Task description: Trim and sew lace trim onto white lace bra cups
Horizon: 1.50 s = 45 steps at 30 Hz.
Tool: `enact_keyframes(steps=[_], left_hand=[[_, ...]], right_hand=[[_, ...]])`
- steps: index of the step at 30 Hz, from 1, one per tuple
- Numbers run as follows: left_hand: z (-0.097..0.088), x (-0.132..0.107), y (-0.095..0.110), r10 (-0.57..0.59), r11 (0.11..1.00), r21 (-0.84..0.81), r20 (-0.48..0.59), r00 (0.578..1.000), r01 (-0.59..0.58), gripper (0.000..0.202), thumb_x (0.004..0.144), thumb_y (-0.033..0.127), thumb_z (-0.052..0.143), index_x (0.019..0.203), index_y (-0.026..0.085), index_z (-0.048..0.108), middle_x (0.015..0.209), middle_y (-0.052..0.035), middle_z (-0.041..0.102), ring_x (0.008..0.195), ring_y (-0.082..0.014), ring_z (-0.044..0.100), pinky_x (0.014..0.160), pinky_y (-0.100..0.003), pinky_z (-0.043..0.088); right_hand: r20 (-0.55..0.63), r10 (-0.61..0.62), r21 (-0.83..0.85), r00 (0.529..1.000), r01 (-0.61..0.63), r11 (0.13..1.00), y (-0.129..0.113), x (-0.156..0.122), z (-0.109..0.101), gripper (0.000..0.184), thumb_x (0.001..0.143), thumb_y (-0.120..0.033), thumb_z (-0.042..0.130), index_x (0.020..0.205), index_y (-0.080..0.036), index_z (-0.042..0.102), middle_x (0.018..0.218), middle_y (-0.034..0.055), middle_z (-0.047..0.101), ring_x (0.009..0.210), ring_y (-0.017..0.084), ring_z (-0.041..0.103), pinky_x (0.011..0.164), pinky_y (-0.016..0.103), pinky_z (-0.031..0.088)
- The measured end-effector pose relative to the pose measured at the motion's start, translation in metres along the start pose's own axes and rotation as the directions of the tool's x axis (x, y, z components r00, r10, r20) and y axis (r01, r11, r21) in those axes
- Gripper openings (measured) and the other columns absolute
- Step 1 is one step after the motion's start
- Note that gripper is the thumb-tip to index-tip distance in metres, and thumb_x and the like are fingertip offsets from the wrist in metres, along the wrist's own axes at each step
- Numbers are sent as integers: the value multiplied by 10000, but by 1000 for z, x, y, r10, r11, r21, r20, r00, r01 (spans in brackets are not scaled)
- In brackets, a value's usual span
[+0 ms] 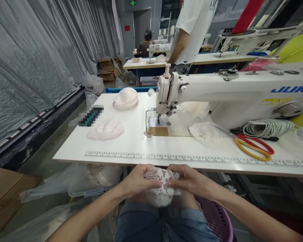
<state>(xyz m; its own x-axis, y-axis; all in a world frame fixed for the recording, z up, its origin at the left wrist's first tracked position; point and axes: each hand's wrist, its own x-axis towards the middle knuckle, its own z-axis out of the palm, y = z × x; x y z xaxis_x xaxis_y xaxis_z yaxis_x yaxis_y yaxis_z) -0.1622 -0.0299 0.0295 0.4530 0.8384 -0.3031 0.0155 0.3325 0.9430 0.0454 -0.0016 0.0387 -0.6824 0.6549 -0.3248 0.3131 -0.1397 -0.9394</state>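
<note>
Both hands hold one piece of white lace fabric (pixel 161 188) just in front of the table's front edge, above my lap. My left hand (pixel 142 179) pinches its left side, thumb on top. On its right side, my right hand (pixel 183 179) grips the lace the same way, the two thumbs almost meeting in the middle. The lower part of the lace hangs down and is slightly blurred. Beyond the hands stands a white sewing machine (pixel 164 94) on the white table (pixel 131 148), which has a printed ruler strip (pixel 141 156) along its front.
Left of the machine lie a flat lace piece (pixel 107 130) and a pale pink padded cup (pixel 126 98). To the right are scissors with red and yellow handles (pixel 255 148), coiled cord (pixel 267 128) and more lace (pixel 208 132). A purple basket (pixel 218 218) stands below right. People are further back.
</note>
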Motion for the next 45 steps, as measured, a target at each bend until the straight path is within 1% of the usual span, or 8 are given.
enact_keyframes(steps=[7, 13, 22, 29, 35, 38, 41, 45], left_hand=[[1, -3, 4, -33, 993, 115, -15, 999, 34, 253, 693, 327, 717, 753, 102, 616, 697, -21, 598, 641, -120, 522, 577, -210, 409], [9, 3, 2, -92, 993, 68, -67, 993, 97, 249, 617, 264, 768, 738, 107, 617, 637, 1, 585, 589, -100, 506, 551, -196, 404], [10, 9, 11, -22, 958, 279, -136, 990, 60, 136, 700, 242, 671, 742, 113, 664, 656, -11, 622, 611, -114, 527, 563, -198, 395], [-16, 16, 66, 32, 902, 430, -147, 989, 35, 117, 700, 227, 662, 768, 133, 678, 732, -24, 669, 686, -138, 573, 604, -205, 416], [-71, 92, 124, 78, 827, 562, -80, 994, -19, 195, 687, 297, 655, 764, 119, 661, 623, 5, 590, 589, -109, 516, 551, -205, 382], [-90, 140, 129, 27, 777, 629, -71, 997, 24, 218, 609, 301, 694, 703, 108, 655, 582, 13, 558, 580, -122, 505, 552, -224, 377], [-97, 170, 123, 13, 749, 661, -74, 997, 39, 209, 545, 287, 735, 608, 117, 631, 512, 35, 497, 548, -121, 470, 527, -230, 339], [-100, 186, 122, -46, 717, 694, -50, 998, 68, 190, 526, 266, 748, 580, 130, 626, 510, 34, 507, 550, -125, 470, 507, -229, 312]], right_hand=[[35, -9, 62, 999, 7, 998, 4, -11, -8, 288, 757, -403, 645, 799, -122, 598, 678, 0, 550, 617, 112, 478, 550, 219, 349], [-15, -19, 48, 1000, 20, 999, 10, -12, -7, 237, 786, -358, 606, 783, -122, 588, 669, 9, 566, 616, 118, 493, 555, 227, 367], [-48, -49, -35, 998, 48, 998, 3, -15, -14, 250, 817, -380, 569, 789, -132, 574, 649, 5, 573, 595, 113, 497, 529, 215, 360], [-74, -89, -69, 993, 84, 994, -21, 7, -22, 251, 827, -388, 546, 725, -160, 522, 566, -8, 594, 465, 100, 486, 451, 209, 362], [-135, -114, -223, 984, 81, 971, -44, 69, -60, 251, 883, -350, 408, 684, -199, 388, 586, 8, 644, 398, 90, 450, 420, 219, 359], [-215, -161, -451, 963, 48, 891, -41, 89, -86, 255, 888, -325, 406, 671, -194, 428, 551, 11, 616, 456, 122, 494, 486, 254, 384], [-283, -313, -697, 907, 29, 716, -34, 90, -105, 240, 920, -293, 365, 795, -175, 533, 618, 24, 617, 496, 136, 514, 492, 256, 365], [-127, -570, -888, 812, 164, 431, -23, 88, -114, 322, 913, -133, 288, 1078, -177, 561, 987, 101, 642, 665, 162, 610, 514, 258, 445]])
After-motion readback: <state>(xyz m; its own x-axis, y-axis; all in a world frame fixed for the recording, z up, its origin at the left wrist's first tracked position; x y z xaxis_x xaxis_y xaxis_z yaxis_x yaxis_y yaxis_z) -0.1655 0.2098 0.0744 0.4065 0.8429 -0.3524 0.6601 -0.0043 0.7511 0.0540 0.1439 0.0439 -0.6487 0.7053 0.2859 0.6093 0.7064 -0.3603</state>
